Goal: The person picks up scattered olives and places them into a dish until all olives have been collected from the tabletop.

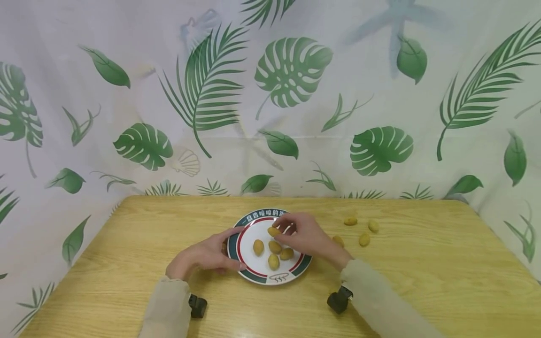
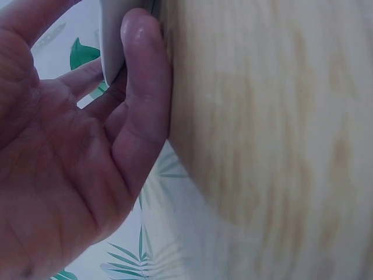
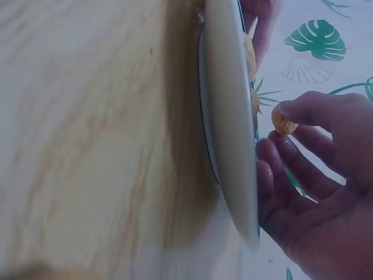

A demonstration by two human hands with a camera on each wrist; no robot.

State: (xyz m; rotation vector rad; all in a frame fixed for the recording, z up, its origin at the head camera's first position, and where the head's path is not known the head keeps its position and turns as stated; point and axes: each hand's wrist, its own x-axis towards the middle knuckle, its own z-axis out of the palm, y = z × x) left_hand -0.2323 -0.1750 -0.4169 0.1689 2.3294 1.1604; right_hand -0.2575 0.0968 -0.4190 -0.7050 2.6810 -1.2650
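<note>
Yellow oval fruit (image 1: 274, 231): 1 piece pinched between the right hand's (image 1: 302, 233) thumb and fingertip, above the plate (image 1: 303, 265), which sits near the worktop's (image 1: 127, 253) far edge. Judged light, firm, prone to roll; best gripped across its middle. Left hand (image 1: 207, 253) grips the plate's left rim. Rim lettering (image 1: 264, 214) appears to read 一盘香喷喷的; remainder unclear. No brand legible.
</note>
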